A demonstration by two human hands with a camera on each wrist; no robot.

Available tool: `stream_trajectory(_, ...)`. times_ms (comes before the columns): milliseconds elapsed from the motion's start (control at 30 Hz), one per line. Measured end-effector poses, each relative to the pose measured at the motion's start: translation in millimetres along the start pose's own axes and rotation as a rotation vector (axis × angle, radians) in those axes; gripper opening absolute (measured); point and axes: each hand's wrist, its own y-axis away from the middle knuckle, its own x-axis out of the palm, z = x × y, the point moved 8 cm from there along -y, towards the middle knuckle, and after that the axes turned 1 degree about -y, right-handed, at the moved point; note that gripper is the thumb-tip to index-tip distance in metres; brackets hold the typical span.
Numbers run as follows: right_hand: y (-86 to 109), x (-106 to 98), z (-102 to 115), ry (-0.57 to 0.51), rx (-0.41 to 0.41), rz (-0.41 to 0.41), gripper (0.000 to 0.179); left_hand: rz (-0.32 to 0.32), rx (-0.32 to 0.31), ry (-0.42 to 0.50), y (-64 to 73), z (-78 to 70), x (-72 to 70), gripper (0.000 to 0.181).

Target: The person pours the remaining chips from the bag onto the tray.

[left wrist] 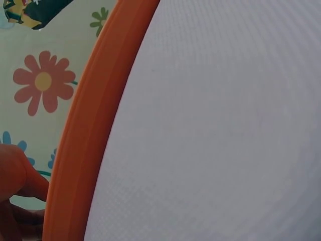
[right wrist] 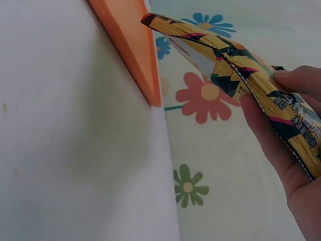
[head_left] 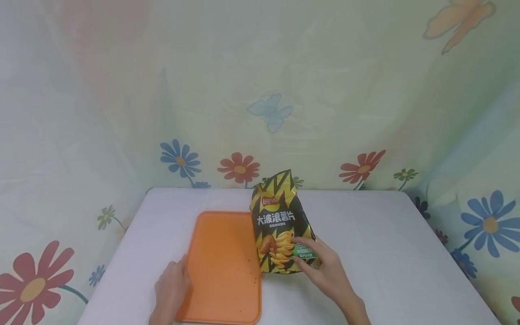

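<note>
A black and yellow bag of potato chips (head_left: 280, 225) stands slanted over the right edge of the orange tray (head_left: 223, 253), its printed front toward the head camera. My right hand (head_left: 322, 266) pinches the bag's lower right side between thumb and fingers. In the right wrist view, the bag (right wrist: 266, 95) shows edge-on, with the thumb on one face and fingers on the other. At the tray's left side, my left hand (head_left: 171, 284) grips the rim. The left wrist view shows part of that hand (left wrist: 17, 175) against the rim, its remaining fingers out of frame.
Several small dark specks lie on the tray near its right edge. A white cloth (head_left: 365, 253) covers the table, which ends at a flowered curtain (head_left: 325, 90) behind and at both sides.
</note>
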Motion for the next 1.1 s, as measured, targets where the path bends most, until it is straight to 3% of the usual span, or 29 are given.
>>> stream_trajectory(100,-4.1,1,6,-0.006,-0.036,0.036,0.054,-0.003,-0.002,-0.003,0.9,0.3,-0.1,0.04)
stream_trajectory(333,-16.9,-3,26,0.021,-0.219,0.105,0.057,-0.013,0.002,0.004,0.9,-2.1,0.4,0.04)
stream_trajectory(600,-28.4,3,36,0.08,-0.165,0.276,0.056,-0.046,0.018,0.019,1.1,-2.4,-2.6,0.039)
stream_trajectory(833,-32.9,11,50,0.147,-0.199,0.413,0.053,-0.028,0.013,0.023,-0.2,-0.3,-3.7,0.04)
stream_trajectory(1100,-30.4,20,59,0.139,-0.267,0.483,0.048,-0.01,0.018,0.032,-2.2,-0.9,-1.9,0.041)
